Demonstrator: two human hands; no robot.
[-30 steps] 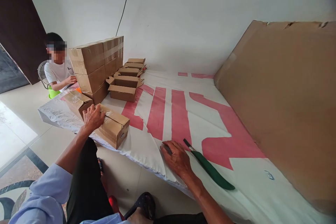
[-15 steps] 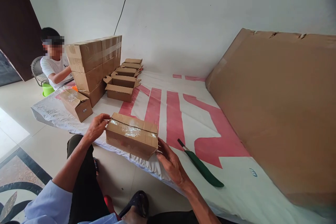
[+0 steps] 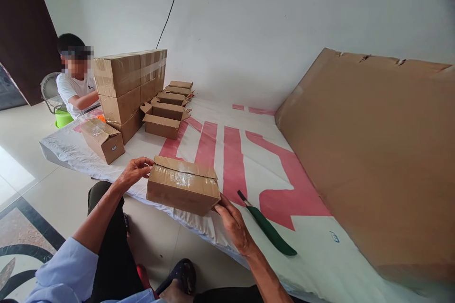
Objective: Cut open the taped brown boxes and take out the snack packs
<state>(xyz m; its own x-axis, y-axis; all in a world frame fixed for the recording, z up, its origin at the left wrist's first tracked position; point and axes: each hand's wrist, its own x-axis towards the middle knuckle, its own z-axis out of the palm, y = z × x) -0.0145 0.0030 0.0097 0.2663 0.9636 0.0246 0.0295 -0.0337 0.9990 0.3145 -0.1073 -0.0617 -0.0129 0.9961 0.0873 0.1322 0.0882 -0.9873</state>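
Nearest the camera, a seated person's two forearms reach forward over dark trousers and a black sandal (image 3: pixel 179 274). Between the hands is a taped cardboard box (image 3: pixel 183 191), held up just above the near edge of a low surface (image 3: pixel 320 241) covered in a white sheet with large red shapes. The box's long axis runs left to right across the person's front, tipped slightly so its right end sits lower and closer.

The left hand (image 3: pixel 135 173) grips the box's left end, fingers curled onto the top edge. The right hand (image 3: pixel 232 222) supports the lower right corner from beneath, fingers against the end face. Both hands are closed on the box and sit at equal reach from it, one at each short end.

Just to the right of the right hand, a knife with a green handle (image 3: pixel 268 229) lies on the sheet, pointing away and to the left, apart from the box.

Farther back on the left lies a single sealed box (image 3: pixel 103 139). Behind it stands a stack of sealed boxes (image 3: pixel 130 90), with a row of open empty boxes (image 3: pixel 167 116) beside it. Another person (image 3: pixel 76 87) sits beyond the stack. A large cardboard sheet (image 3: pixel 373 161) leans along the right side.
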